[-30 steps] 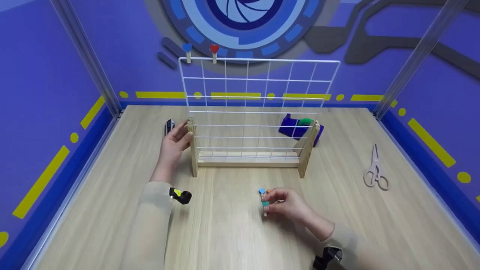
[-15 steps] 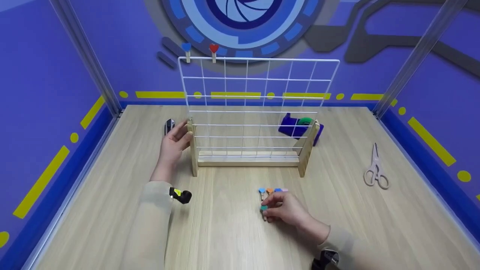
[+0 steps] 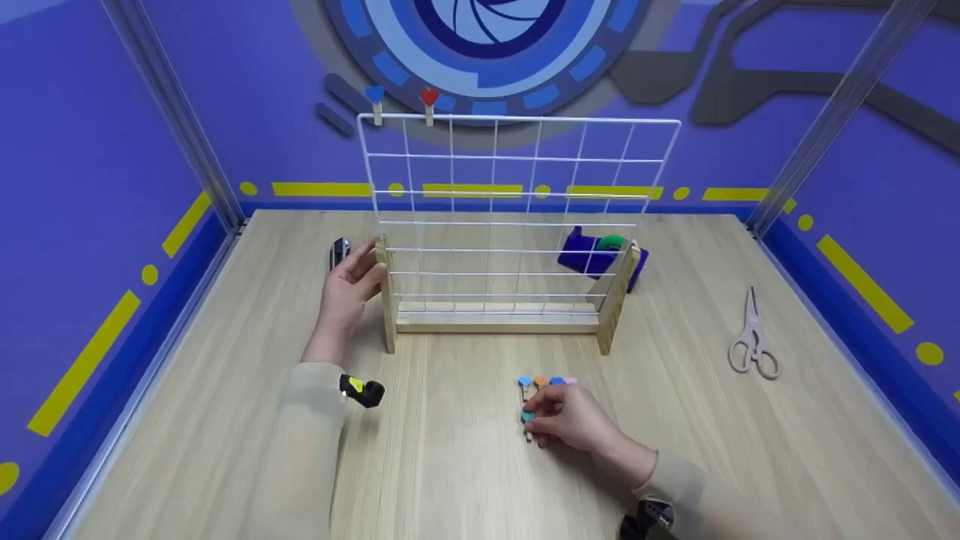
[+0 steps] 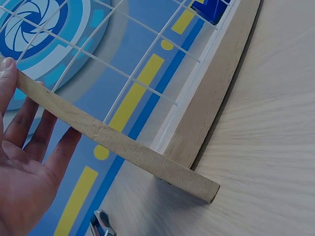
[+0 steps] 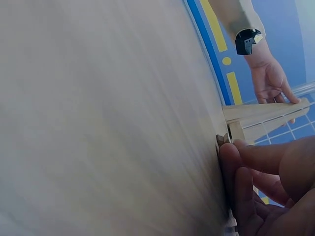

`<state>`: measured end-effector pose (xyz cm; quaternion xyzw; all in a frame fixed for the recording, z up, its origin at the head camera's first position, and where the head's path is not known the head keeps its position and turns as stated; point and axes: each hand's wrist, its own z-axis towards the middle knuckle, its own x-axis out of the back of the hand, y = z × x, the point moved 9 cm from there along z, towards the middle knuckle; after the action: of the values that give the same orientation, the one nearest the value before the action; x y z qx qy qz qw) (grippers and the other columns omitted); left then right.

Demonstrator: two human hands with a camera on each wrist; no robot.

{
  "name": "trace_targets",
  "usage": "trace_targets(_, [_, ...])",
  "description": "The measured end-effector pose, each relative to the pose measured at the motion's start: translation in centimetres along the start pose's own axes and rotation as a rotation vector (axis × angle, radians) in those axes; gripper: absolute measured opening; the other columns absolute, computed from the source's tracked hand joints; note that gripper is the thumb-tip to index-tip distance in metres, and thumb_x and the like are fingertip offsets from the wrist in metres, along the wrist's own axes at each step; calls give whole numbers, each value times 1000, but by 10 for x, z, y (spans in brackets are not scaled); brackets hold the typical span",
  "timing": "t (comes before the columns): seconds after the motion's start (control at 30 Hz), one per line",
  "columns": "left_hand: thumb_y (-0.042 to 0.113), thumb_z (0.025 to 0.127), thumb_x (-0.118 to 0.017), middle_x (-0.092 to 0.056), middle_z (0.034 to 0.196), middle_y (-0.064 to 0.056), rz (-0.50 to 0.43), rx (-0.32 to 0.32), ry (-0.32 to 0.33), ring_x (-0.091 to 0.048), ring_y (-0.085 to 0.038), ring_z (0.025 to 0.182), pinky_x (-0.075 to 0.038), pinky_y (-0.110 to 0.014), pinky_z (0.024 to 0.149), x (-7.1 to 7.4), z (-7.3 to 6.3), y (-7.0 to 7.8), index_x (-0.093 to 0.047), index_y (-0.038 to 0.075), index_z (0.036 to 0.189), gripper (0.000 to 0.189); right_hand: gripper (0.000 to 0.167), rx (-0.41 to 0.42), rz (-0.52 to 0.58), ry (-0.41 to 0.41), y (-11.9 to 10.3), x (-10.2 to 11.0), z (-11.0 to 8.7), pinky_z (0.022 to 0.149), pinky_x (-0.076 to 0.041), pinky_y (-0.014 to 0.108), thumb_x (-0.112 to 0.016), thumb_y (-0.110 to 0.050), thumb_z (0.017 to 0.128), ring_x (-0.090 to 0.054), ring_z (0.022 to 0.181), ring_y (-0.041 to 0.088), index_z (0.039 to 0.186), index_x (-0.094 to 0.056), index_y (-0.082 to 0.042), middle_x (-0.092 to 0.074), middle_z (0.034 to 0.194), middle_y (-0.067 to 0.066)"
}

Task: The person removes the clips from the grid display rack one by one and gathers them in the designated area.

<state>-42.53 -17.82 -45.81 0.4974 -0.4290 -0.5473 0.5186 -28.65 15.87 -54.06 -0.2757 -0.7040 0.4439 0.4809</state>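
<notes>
My left hand grips the left wooden upright of a stand that holds a white wire grid. In the left wrist view, the thumb lies on one side of the upright and the fingers reach behind it. Two small clothespins, one with a blue heart and one with a red heart, sit on the grid's top wire. Low over the table, my right hand pinches a clothespin with a teal heart. Most of its body is hidden by the fingers.
Beyond the right hand lie clothespins with light blue, orange, dark blue and pink tops. A purple tape dispenser stands behind the grid. Scissors lie at the right; a dark-and-silver tool lies behind the left hand.
My right hand has drawn slightly nearer and lower with the teal clothespin, uncovering the dark blue and pink tops. My left hand stays on the upright.
</notes>
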Motion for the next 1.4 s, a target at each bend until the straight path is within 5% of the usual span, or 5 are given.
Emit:
trace_targets(0.67, [21, 102, -64, -56, 152, -9, 60, 22, -9, -57, -19, 135, -53, -34, 109, 1, -1, -1, -47, 23, 156, 56, 23, 54, -57, 35, -16, 17, -2, 58, -53, 19, -79, 1, 86, -64, 71, 14, 108, -73, -1, -70, 83, 7])
trace_targets(1.0, [8, 102, -63, -53, 152, -21, -3, -1, 8, -63, -4, 118, -57, -21, 94, 0, -1, 0, -44, 10, 156, 57, 28, 145, -27, 41, -51, 34, -3, 66, -60, 25, -77, -2, 89, -71, 74, 16, 115, -69, 6, -73, 91, 14])
trace_targets(1.23, [7, 102, -61, -54, 152, -19, 15, 1, 7, -62, -3, 117, -57, -22, 96, 0, 0, 0, -45, 11, 156, 56, 27, 197, -70, 81, -78, 51, 2, 61, -54, 21, -78, -7, 90, -70, 76, 17, 115, -72, -3, -75, 95, 14])
trace_targets(1.4, [8, 103, -61, -54, 152, -19, 15, -2, 9, -62, -4, 119, -56, -23, 96, 0, 0, 0, -46, 11, 155, 55, 26, 275, -51, 95, -105, 64, 7, 72, -59, 22, -77, -6, 91, -71, 80, 14, 116, -72, -1, -74, 98, 17])
